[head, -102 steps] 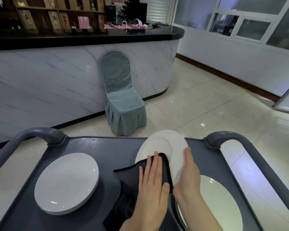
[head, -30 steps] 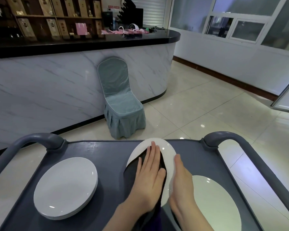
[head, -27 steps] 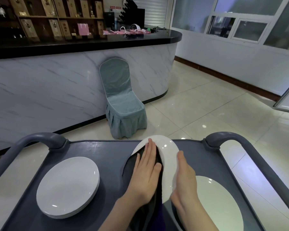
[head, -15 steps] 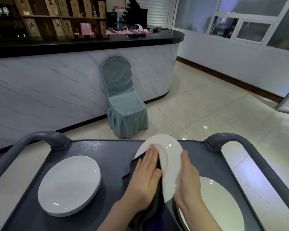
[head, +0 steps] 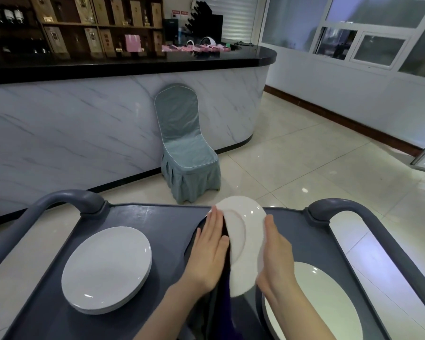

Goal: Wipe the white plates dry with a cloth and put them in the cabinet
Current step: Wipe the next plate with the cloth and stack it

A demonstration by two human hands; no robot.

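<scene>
Held plate [head: 245, 241]: a white plate raised on edge above the middle of the cart [head: 167, 229], its face turned to the left. Judged mid-wipe; this tilt lets one palm rub while the other braces.
Left hand [head: 209, 253]: the fingers [head: 215, 224] are straight and together, pressing the cloth flat against the plate's face. They curl round nothing.
Cloth [head: 220, 307]: dark, sandwiched between palm and plate, with the slack hanging toward the near edge.
Right hand [head: 277, 256]: its fingers lie stretched along the plate's back and rim as a counter-support. The thumb is hidden.
Plate stack [head: 106, 268]: white plates piled flat near the cart's left edge, well apart from the hands.
Right plate [head: 324, 303]: lies flat at the near right corner, just beside the right wrist. Whether it is dried cannot be told.
Cart: a grey tray top with curved handles at both far corners.
Room: pale tiled floor [head: 304, 163], marble-fronted bar [head: 84, 133], and a covered chair [head: 187, 153] against it.
Cabinet: none identifiable in view, so storing is judged not yet begun.
</scene>
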